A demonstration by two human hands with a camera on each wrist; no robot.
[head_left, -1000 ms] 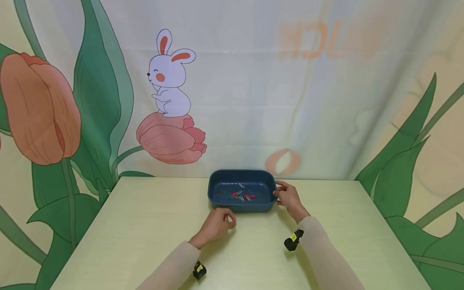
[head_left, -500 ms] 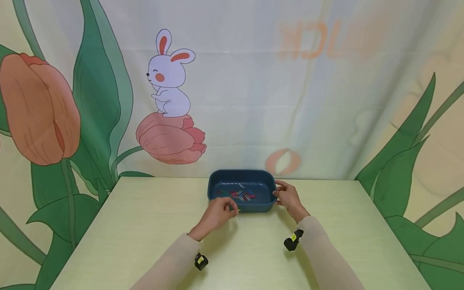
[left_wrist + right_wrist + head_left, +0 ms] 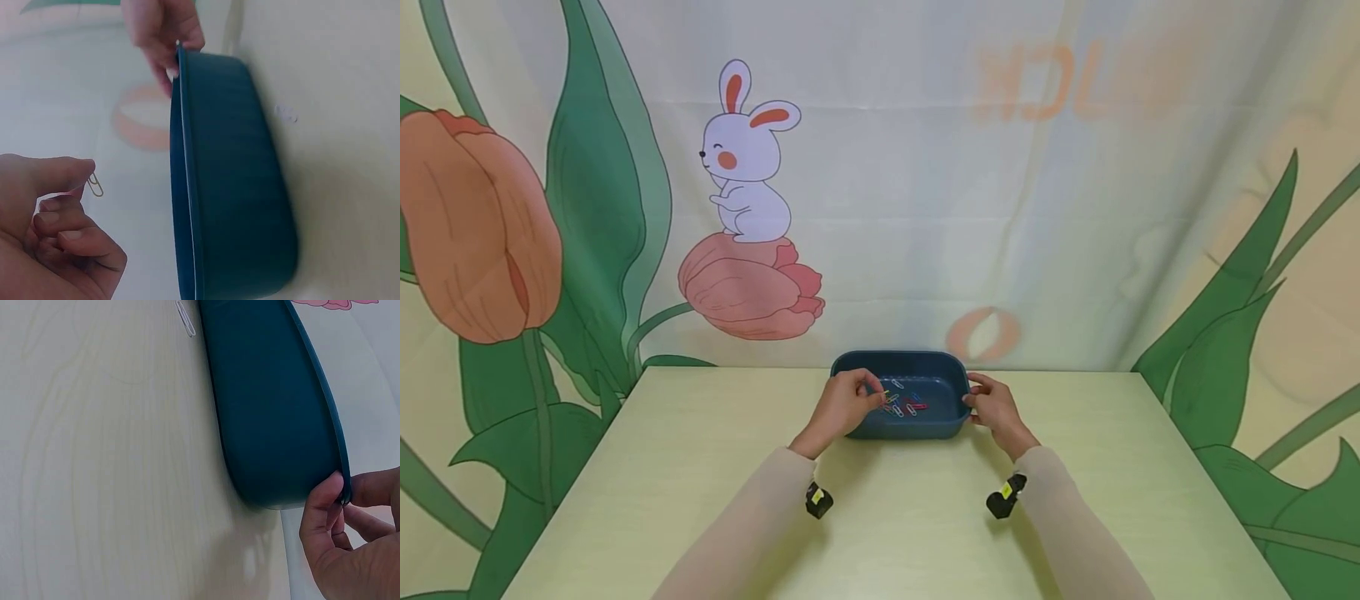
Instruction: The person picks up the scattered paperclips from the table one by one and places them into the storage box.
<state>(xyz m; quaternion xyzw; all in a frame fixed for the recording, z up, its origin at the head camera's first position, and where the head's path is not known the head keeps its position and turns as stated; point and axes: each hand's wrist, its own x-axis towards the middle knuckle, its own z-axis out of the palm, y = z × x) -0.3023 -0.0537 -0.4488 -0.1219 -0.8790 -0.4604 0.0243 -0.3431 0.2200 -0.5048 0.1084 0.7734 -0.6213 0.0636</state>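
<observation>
A dark blue plastic bin [image 3: 917,430] stands at the back of the table with several coloured paper clips [image 3: 917,407] on its floor. Over the bin's left part, my left hand [image 3: 841,407] pinches a small yellow paper clip [image 3: 95,185] between thumb and forefinger. The left wrist view has this hand [image 3: 56,231] beside the rim, the other fingers curled. My right hand [image 3: 997,412] grips the bin's right end. In the right wrist view, thumb and fingers of that hand [image 3: 356,550] clasp the rim. Some clips are hidden behind my left hand.
A white paper clip [image 3: 185,319] lies on the table [image 3: 125,456] close to the bin's front wall. Behind the table's back edge hangs a printed curtain [image 3: 895,208] with a rabbit and tulips.
My left hand has risen from in front of the bin and moved forward over its rim, carrying the yellow paper clip. My right hand stays on the bin's end.
</observation>
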